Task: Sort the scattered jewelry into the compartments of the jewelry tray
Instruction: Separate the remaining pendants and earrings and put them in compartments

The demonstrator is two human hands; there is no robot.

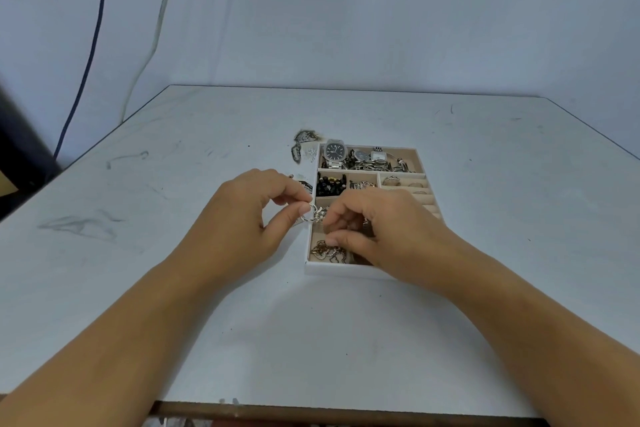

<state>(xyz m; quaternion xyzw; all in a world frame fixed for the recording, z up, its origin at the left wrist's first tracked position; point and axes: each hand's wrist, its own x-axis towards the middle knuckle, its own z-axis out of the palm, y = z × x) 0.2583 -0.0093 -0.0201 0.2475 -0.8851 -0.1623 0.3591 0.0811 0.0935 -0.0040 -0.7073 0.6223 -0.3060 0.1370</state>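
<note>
While most compartments of the jewelry tray (332,269) already hold watches (334,152), black beads (330,184) and chains, a few loose pieces (304,137) lie on the bench (173,253) off its eleven o'clock corner, so the sort looks mostly done. Over the tray's nine o'clock edge, the left hand (249,215) pinches a silver link piece (317,213) between its fingers. The right hand (377,229) curls its fingers at the piece's three o'clock end, grip unclear.

readable text: none was legible
watch (335,150): dark dial markings were too small to read (no brand made out)
second watch (378,156): face was blurred
</note>
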